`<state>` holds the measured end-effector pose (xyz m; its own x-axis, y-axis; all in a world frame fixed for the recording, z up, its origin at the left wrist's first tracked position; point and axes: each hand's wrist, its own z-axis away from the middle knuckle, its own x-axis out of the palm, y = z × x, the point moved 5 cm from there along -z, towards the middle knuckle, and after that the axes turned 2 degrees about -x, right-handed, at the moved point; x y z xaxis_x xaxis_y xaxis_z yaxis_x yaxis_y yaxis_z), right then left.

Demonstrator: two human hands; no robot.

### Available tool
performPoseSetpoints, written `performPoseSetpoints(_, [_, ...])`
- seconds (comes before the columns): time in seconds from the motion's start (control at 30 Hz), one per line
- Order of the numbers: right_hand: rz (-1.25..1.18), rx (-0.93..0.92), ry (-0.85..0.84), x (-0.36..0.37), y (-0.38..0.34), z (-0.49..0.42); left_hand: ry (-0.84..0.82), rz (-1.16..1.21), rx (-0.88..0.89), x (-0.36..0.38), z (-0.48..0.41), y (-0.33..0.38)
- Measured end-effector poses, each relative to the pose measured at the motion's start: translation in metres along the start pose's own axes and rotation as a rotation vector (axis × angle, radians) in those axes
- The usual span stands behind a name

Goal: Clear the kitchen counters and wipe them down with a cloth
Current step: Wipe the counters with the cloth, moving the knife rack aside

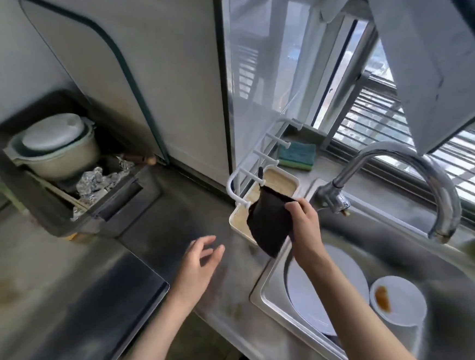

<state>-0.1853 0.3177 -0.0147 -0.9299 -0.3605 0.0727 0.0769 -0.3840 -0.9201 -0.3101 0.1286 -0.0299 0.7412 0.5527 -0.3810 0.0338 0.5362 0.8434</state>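
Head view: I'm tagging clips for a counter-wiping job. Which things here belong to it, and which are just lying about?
Job: dark cloth, pinched by the right hand; left hand, open above the steel counter.

Lying about: green sponge by the window; cream pot; crumpled foil; white plate and small stained dish in the sink; tap.

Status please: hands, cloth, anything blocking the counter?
Right hand pinches dark cloth at white rack. Left hand open above counter. Plates lie in sink, off the counter.
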Motion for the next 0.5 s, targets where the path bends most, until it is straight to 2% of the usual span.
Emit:
performPoseSetpoints(0.1, [-0.059, -0.019, -0.116, 0.000, -0.016, 0.035, -0.119, 0.216, 0.003, 0.004, 0.006, 0.035])
performPoseSetpoints(0.23, [-0.202, 0.037, -0.256, -0.001, -0.009, 0.081, -0.375, 0.423, -0.159, 0.029, 0.028, 0.042])
performPoseSetpoints(0.3, [-0.118, -0.008, -0.165, -0.011, 0.002, 0.093, -0.458, 0.498, -0.213, 0.041, 0.042, 0.038])
performPoseSetpoints(0.33, [0.006, -0.062, -0.067, -0.020, 0.008, 0.099, -0.436, 0.493, -0.208, 0.044, 0.049, 0.035])
performPoseSetpoints(0.43, [0.392, -0.236, 0.200, -0.044, 0.019, 0.128, -0.260, 0.272, -0.038, 0.048, 0.066, 0.026])
performPoseSetpoints(0.5, [0.460, -0.268, 0.306, -0.056, 0.031, 0.153, -0.211, 0.189, 0.071, 0.057, 0.081, 0.023])
